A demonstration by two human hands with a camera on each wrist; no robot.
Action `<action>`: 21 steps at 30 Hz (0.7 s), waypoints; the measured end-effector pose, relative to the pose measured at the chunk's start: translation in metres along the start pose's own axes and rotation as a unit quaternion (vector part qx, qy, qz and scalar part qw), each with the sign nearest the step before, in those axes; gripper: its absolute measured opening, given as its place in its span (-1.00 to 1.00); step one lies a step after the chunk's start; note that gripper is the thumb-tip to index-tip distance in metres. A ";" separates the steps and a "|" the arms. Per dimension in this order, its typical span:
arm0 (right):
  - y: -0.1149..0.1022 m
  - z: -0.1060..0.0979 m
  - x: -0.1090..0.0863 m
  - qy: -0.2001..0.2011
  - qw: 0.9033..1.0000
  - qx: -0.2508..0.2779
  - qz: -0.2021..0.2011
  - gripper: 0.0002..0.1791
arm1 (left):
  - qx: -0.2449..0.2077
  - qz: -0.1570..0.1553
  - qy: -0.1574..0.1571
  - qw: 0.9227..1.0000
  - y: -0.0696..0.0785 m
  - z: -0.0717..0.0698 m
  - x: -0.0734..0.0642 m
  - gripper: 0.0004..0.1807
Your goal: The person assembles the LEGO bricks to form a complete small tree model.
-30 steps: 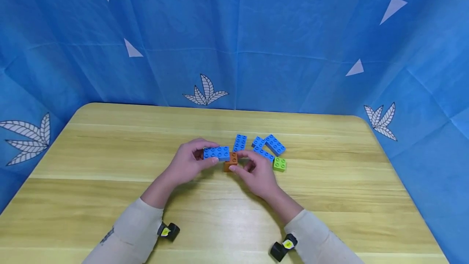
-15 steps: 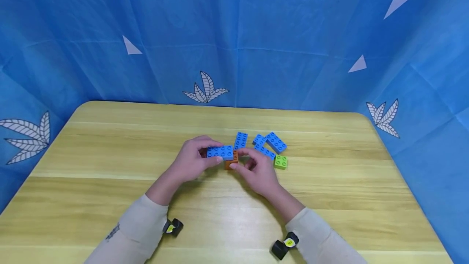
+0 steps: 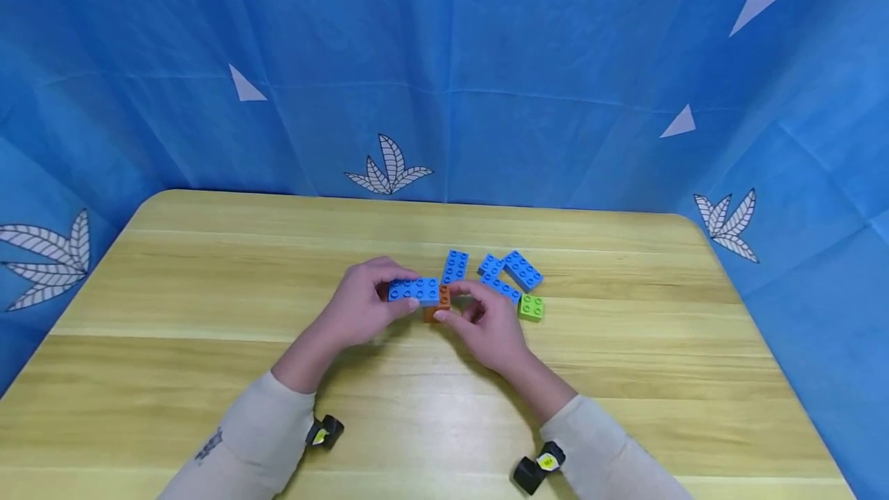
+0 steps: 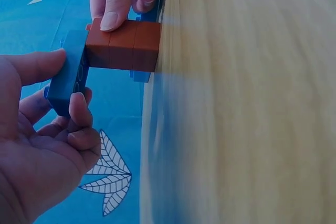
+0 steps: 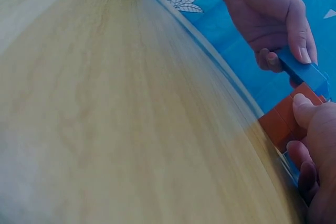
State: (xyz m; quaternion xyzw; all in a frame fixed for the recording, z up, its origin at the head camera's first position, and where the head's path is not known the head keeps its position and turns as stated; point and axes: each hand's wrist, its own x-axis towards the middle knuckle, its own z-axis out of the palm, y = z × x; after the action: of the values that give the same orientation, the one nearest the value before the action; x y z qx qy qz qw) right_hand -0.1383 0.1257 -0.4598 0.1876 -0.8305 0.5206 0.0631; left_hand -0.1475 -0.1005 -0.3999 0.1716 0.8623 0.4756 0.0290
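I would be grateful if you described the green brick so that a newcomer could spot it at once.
On the wooden table, find the right hand pinching the orange stack. Just right of this hand, at the near side of the loose blue bricks, sits the green brick. It has four studs and alone is green.

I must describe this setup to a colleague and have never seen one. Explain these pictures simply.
There is no machine; this is bare-handed work. The wide picture comes from a head-worn camera looking forward and down; the other two come from a small black camera on each wrist. The left grip pinches a blue brick; the right grip holds a brown stack under one end of it. Nearby, more blue bricks and a green brick lie on the wooden table.
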 end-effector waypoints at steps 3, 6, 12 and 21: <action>0.001 0.000 0.001 0.001 1.000 0.000 0.003 -0.68 | 0.011 -0.005 -0.001 1.000 -0.001 0.000 0.001 -0.71; 0.001 0.000 0.000 0.005 1.000 -0.002 0.008 -0.66 | 0.009 -0.011 -0.010 1.000 0.000 0.000 0.003 -0.70; -0.002 -0.004 -0.009 0.011 0.999 -0.025 0.023 -0.64 | 0.001 -0.017 -0.014 1.000 -0.002 -0.001 0.002 -0.69; -0.006 -0.034 -0.034 0.056 0.990 -0.070 0.110 -0.85 | -0.010 0.009 -0.006 1.000 -0.008 0.000 -0.001 -0.67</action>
State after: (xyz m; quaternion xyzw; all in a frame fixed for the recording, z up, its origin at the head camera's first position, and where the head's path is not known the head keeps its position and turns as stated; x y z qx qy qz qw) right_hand -0.1075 0.1622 -0.4496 0.0608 -0.8755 0.4749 0.0653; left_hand -0.1491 -0.1043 -0.4063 0.1821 0.8557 0.4833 0.0315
